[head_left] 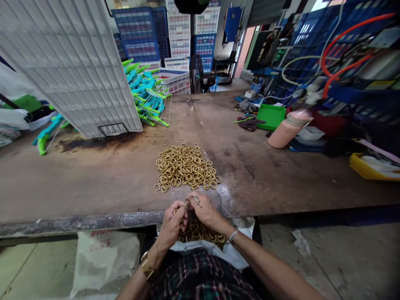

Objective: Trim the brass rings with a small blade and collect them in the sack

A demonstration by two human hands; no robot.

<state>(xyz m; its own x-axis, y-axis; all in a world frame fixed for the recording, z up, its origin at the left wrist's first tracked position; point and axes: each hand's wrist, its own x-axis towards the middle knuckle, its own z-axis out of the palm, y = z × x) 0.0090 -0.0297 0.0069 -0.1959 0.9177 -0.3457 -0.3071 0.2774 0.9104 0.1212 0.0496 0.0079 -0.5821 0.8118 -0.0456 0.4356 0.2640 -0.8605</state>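
Note:
My left hand [173,221] is closed, with brass-coloured rings partly showing between its fingers. My right hand [206,211] meets it fingertip to fingertip, pinching a small slim metallic tool [196,200]; its exact kind is too small to make out. Both hands hover at the table's front edge. Just beyond them lies a heap of brass-coloured rings [186,166], with a few loose ones around it. Below my hands, more rings [203,233] fill an open whitish bag [206,246] at my lap.
A white ribbed panel [71,66] stands on the wooden table [125,183] at left, beside turquoise and green plastic pieces [148,93]. To the right are a green tray [271,116], a pink bottle [287,130] and a yellow tray [370,168]. A fan [196,75] stands behind.

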